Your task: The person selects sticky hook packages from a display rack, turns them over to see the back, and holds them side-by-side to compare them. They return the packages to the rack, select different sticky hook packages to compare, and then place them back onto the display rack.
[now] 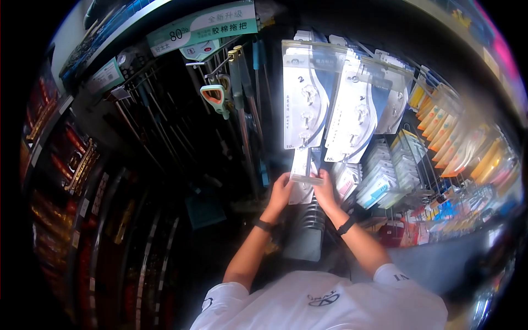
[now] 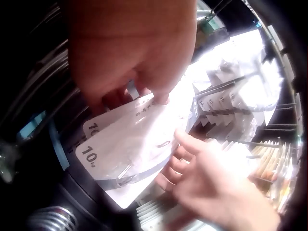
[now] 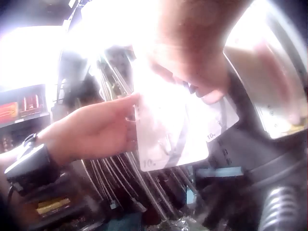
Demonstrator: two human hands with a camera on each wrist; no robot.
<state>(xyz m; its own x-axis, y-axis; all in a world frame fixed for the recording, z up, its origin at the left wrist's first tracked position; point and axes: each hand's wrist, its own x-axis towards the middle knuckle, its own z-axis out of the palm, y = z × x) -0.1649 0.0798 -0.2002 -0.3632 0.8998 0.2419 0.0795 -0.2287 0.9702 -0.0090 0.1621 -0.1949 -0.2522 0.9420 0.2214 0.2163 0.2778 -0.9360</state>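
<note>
Low in front of the display, both hands hold white hook cards (image 1: pixel 300 192), marked 10 kg, with clear hooks on the front. My left hand (image 1: pixel 281 192) grips the cards at their left side; in the left wrist view its thumb lies on the front card (image 2: pixel 127 139) while its other fingers go behind. On the opposite side, my right hand (image 1: pixel 325 191) holds the edge between thumb and curled fingers. A second card (image 3: pixel 219 122) sticks out behind the front one in the right wrist view. A clear label strip (image 1: pixel 306 179) crosses the cards between the hands.
Larger hook cards (image 1: pixel 305 99) hang directly above the hands. Mops and poles (image 1: pixel 239 93) hang to the left, under a green sign (image 1: pixel 203 27). Smaller packs (image 1: pixel 379 176) and orange packets (image 1: pixel 440 132) fill the right side. A metal spiral (image 1: pixel 312 214) sits just below the hands.
</note>
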